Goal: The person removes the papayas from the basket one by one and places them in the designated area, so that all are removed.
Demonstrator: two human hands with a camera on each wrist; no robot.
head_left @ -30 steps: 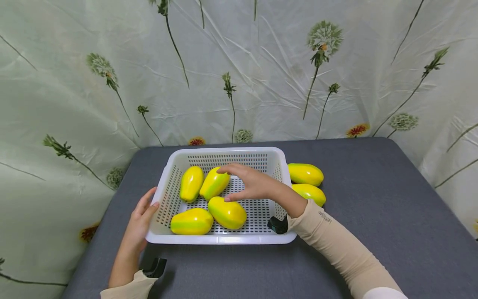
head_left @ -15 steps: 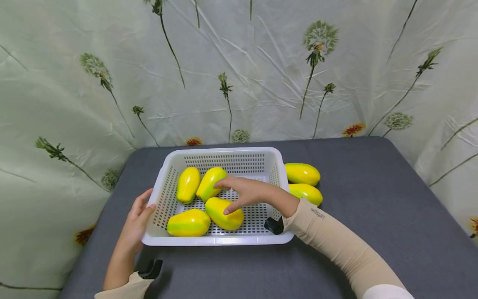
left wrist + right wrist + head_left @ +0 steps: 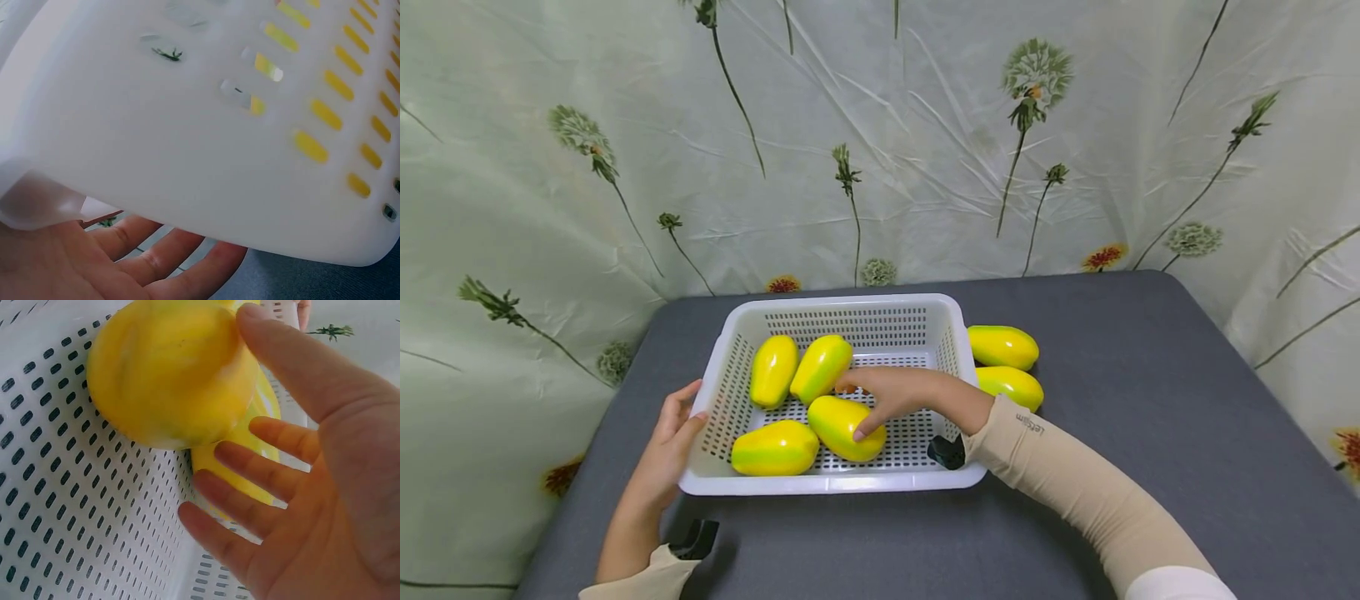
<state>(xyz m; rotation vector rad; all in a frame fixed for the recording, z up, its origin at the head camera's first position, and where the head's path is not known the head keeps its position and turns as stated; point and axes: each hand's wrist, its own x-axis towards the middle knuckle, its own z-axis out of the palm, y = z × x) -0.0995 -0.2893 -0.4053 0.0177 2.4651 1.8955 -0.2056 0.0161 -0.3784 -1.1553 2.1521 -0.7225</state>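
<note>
A white perforated basket (image 3: pixel 827 482) holds several yellow-green papayas, two of them at the back left (image 3: pixel 774 372) (image 3: pixel 822 369) and one at the front left (image 3: pixel 775 448). My left hand (image 3: pixel 655 462) grips the basket's left rim, thumb on top; in the left wrist view its fingers (image 3: pixel 187 265) lie along the outer wall (image 3: pixel 150 144). Inside the basket, my right hand (image 3: pixel 906 392) has its thumb on the front middle papaya (image 3: pixel 842 427). The right wrist view shows that papaya (image 3: pixel 169 375) against the thumb, while the hand's (image 3: pixel 312 469) other fingers are spread beside it, not curled round it.
Two more papayas (image 3: pixel 1004 347) (image 3: pixel 1011 387) lie on the grey tabletop (image 3: pixel 1135 417), close to the basket's right side. Behind the table hangs a pale curtain (image 3: pixel 925 208) with printed flowers. Dark devices are worn at both wrists.
My right hand has lowered into the basket, and its thumb has come onto the front middle papaya. My left hand keeps its grip. The whole view has shifted slightly.
</note>
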